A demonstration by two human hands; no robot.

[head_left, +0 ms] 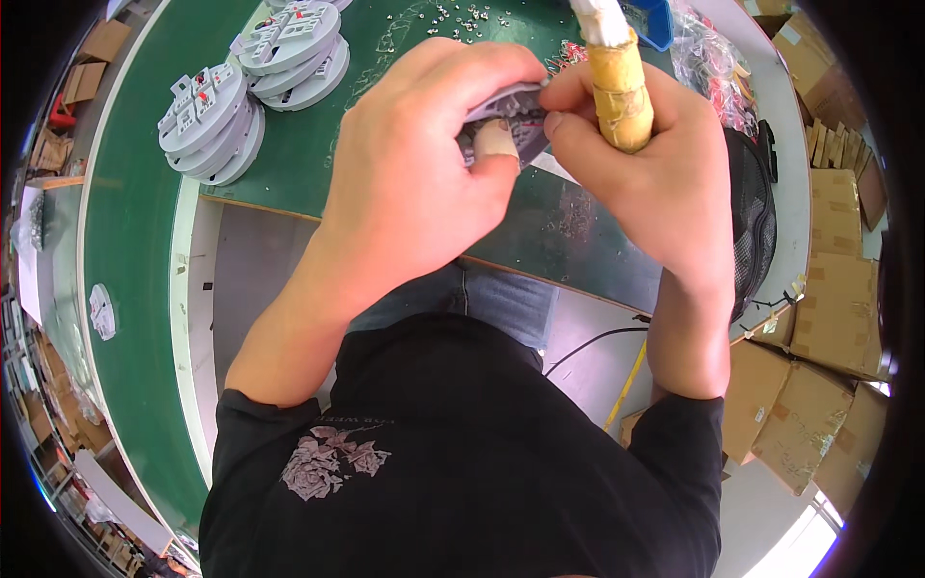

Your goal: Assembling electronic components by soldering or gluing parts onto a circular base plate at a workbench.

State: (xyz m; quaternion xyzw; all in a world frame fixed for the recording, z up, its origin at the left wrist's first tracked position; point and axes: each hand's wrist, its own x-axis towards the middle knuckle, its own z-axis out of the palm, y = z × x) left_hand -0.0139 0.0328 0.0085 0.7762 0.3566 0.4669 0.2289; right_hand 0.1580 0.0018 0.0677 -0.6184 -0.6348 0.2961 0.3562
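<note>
My left hand (424,154) is closed around a round grey plastic housing (535,144), tilted so its inner parts face me. Tan tape wraps the left thumb, which presses inside the rim. At the housing's right edge, the thumb and forefinger of my right hand (655,164) are pinched together; what lies between them is too small to make out. A rounded yellow tape-wrapped rod (621,91) with a white upper end crosses in front of the right hand. Whether that hand holds the rod cannot be told.
Stacks of round grey housings (207,125) stand on the green bench (308,173) at left. Small metal parts (462,19) lie scattered at the back. A blue bin (650,24), clear bags (708,63) and a black mesh bag (752,212) are at right, cardboard boxes (833,270) beyond.
</note>
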